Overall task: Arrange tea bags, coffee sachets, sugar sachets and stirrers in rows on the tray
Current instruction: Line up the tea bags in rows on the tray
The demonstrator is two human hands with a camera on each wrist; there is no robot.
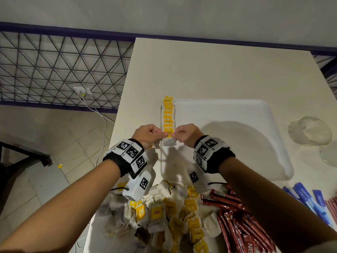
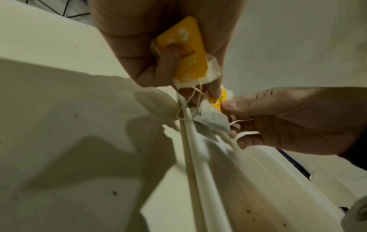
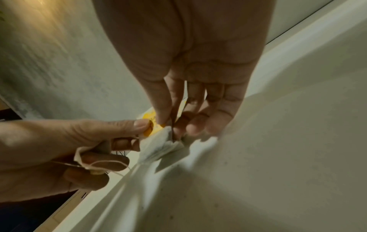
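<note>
1. While both hands work at its left edge, the white tray [image 1: 228,115] lies on the pale table [image 1: 209,70] and serves as the landmark here.
2. Near the tray's front-left corner sits a loose heap of tea bags [image 1: 164,216] with yellow tags.
3. By the tray's front edge, right of that heap, lie dark red coffee sachets [image 1: 233,216]; further right are blue sugar sachets [image 1: 306,198], and a few pinkish sticks at the frame's edge, too small to identify.
4. Off the tray's right side stand two clear glass bowls [image 1: 310,130], one cut by the frame.
5. Along the tray's left edge runs a row of tea bags [image 1: 168,114], overlapping, yellow tags up.
6. At the near end of that row, the left hand [image 1: 148,135] and right hand [image 1: 187,135] meet over one tea bag [image 1: 169,139].
7. The left hand pinches that bag's yellow tag between thumb and forefinger, while its curled lower fingers grip a spare tea bag [image 2: 188,51] against the palm.
8. The right hand pinches the same tea bag from the tray side, thumb [image 3: 163,109] and forefinger narrow together, other fingers loosely bent.
9. The bag's paper pouch [image 2: 212,119] hangs just above the tray's left rim; I cannot tell whether it touches.
</note>
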